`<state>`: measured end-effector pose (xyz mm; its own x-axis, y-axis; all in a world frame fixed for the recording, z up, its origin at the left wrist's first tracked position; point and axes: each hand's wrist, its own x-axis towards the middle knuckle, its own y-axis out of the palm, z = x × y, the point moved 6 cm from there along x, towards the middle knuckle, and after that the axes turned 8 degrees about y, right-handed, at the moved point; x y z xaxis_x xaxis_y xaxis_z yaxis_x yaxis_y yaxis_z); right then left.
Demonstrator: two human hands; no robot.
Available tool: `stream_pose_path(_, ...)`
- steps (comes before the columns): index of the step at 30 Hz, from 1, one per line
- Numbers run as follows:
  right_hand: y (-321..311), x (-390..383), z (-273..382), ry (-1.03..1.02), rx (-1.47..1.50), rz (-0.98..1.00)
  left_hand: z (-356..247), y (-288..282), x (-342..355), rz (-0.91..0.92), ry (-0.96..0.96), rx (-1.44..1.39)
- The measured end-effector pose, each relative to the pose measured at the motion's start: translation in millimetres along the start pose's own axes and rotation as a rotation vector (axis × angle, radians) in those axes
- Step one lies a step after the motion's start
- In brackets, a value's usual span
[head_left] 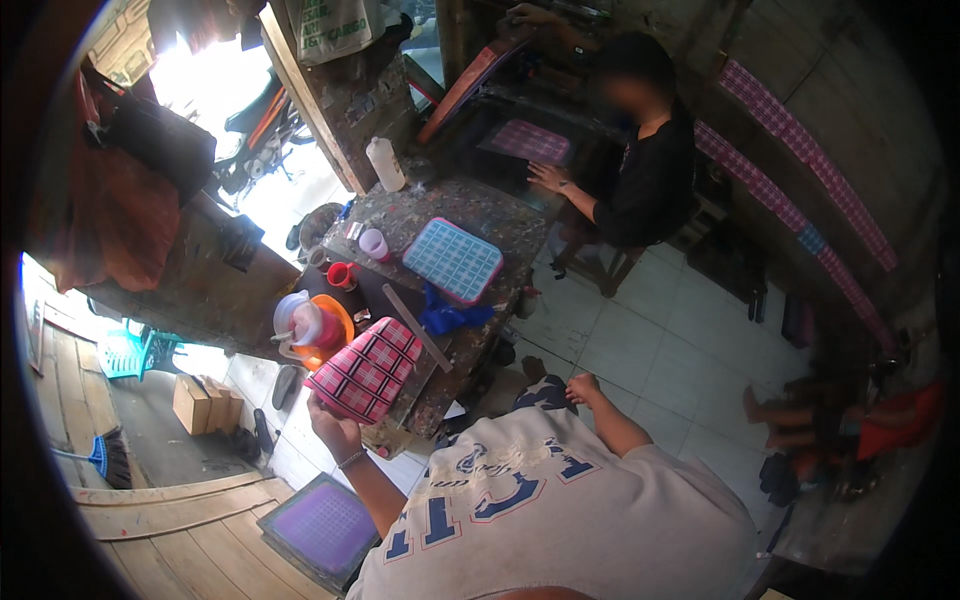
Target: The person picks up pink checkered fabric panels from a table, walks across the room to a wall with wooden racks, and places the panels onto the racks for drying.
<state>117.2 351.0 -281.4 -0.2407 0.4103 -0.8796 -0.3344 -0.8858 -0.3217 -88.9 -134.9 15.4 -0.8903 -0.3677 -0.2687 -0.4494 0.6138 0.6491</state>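
My left hand (338,430), with a bracelet at the wrist, grips the near edge of a pink plaid panel (365,370) with dark lines and rounded corners. The panel is tilted over the near left part of the paint-stained table (455,210). Beside it stands a clear pitcher with pink contents (303,322), set by an orange bowl (345,318). A long grey strip (417,328) lies just right of the panel. My right hand (583,390) is closed above my lap, with nothing visible in it.
A blue checked panel (453,260), a blue cloth (450,312), a red cup (341,276), a pale pink cup (374,245) and a white bottle (385,165) are on the table. A co-worker (645,150) sits beyond. A purple framed screen (322,528) lies at lower left.
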Motion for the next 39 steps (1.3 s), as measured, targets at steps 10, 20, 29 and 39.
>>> stream_pose_path(10, 1.8, -3.0, 2.8, -0.011, -0.041, 0.003, 1.9, -7.8, -1.9, 0.001, -0.017, -0.005)
stream_pose_path(20, 0.7, -1.9, 21.6, -0.027, -0.103, -0.019, -2.7, -17.1, -7.4, -0.023, -0.004, -0.004)
stream_pose_path(29, 5.2, -8.6, 41.2, -0.062, -0.077, -0.003, -6.3, -7.0, -8.0, 0.003, 0.005, -0.005)
stream_pose_path(39, 8.3, 6.9, 13.9, -0.025, -0.034, 0.025, 0.7, 3.8, 6.7, 0.061, -0.012, -0.015)
